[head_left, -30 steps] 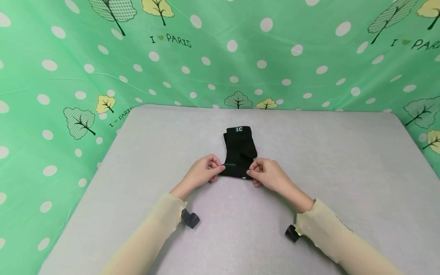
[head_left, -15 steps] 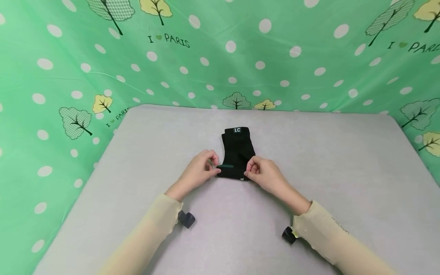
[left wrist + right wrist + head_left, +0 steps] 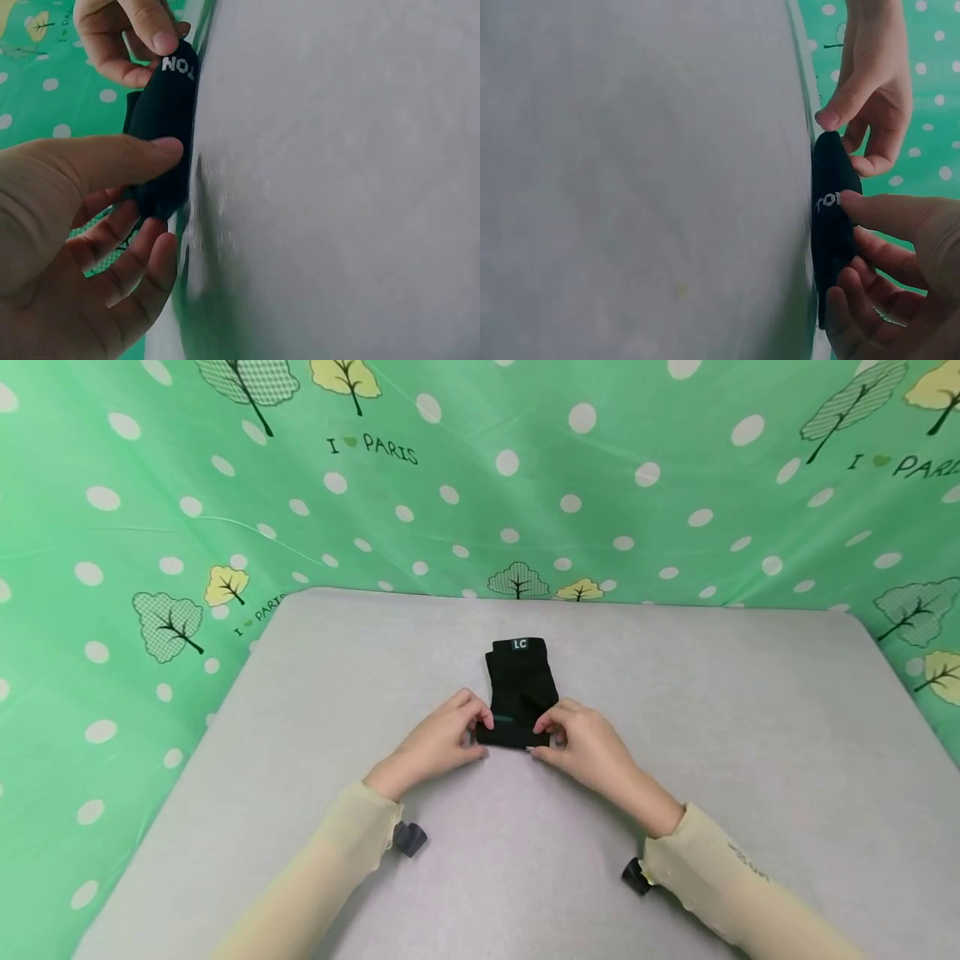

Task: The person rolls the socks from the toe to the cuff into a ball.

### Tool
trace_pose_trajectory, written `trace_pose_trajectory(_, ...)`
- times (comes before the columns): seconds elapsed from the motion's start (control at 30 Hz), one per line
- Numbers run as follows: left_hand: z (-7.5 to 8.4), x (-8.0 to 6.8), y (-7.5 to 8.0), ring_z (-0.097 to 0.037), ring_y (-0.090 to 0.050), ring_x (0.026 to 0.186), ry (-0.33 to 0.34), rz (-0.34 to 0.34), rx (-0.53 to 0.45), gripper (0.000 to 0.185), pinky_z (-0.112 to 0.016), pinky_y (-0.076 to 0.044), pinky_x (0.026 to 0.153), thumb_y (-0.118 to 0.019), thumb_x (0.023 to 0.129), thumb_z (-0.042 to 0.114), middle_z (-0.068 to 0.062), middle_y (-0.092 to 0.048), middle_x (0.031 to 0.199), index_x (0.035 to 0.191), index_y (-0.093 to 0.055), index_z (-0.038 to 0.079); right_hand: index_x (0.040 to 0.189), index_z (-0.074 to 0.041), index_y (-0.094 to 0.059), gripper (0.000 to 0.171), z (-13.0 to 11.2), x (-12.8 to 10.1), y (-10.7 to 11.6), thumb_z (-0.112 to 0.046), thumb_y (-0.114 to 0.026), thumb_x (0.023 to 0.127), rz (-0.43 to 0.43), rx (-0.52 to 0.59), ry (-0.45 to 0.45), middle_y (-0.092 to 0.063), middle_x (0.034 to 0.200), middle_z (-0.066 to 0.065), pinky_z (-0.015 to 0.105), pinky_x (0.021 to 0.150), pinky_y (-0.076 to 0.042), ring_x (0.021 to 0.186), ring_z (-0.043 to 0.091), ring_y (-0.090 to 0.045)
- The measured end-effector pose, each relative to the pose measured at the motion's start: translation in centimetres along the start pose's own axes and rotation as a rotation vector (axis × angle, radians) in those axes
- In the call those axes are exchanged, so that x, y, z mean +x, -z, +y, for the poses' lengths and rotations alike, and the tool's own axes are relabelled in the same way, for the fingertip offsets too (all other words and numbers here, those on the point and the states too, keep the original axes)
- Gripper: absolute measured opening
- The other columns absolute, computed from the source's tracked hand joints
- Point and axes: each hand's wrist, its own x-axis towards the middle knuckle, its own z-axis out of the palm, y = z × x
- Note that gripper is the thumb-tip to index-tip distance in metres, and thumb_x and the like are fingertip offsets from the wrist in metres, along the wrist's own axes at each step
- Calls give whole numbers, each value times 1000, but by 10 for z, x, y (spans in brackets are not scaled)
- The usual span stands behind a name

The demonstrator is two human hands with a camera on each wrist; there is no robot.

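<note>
A pair of black socks [image 3: 517, 681] lies stacked on the table, an "LC" label [image 3: 520, 644] at the far end and the near end folded over in a thick band. My left hand [image 3: 442, 739] grips the left end of that fold, thumb in front and fingertips on top. At the right end, my right hand [image 3: 588, 743] holds the fold the same way. White lettering shows on the folded sock [image 3: 827, 201] in the right wrist view, partly covered by the right thumb. A short dark green stripe [image 3: 504, 718] runs just beyond the fold.
The light grey table [image 3: 360, 668] reaches back to a green polka-dot curtain [image 3: 450, 468] with printed trees. Dark camera mounts [image 3: 410, 839] sit at both wrists, by the cream sleeves [image 3: 330, 852].
Both thumbs have slid to the near edge of the fold while the fingertips moved on top, widening each grip. Less of the green stripe shows. The socks have stayed in about the same place.
</note>
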Motion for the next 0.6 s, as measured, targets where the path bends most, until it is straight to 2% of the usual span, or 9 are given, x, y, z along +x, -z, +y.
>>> trace_pose_trajectory(0.23,4,4,-2,-19,-52,99,-28,-4,82,34,-35,-48,90,-81,81,9,-2,-52,111,102,-55,12,93,-11,-66,33,-2,4,-3,-18,-90,72,-27,-88,24,-60,86,0,25,65,-46,74,10,-55)
trace_pose_trajectory(0.47,8,6,-2,-20,-55,97,24,3,140,30,-37,-50,83,-77,86,14,2,-61,108,103,-53,17,98,-7,-69,29,-1,4,-5,-14,-86,76,9,-114,34,-61,82,1,27,63,-45,70,11,-54)
trace_pose_trajectory(0.6,9,6,-1,-19,-57,95,39,23,147,30,-37,-51,80,-77,87,18,2,-64,105,105,-54,20,106,-8,-64,36,-2,3,-4,-14,-86,77,10,-81,15,-65,86,2,29,66,-48,72,12,-57)
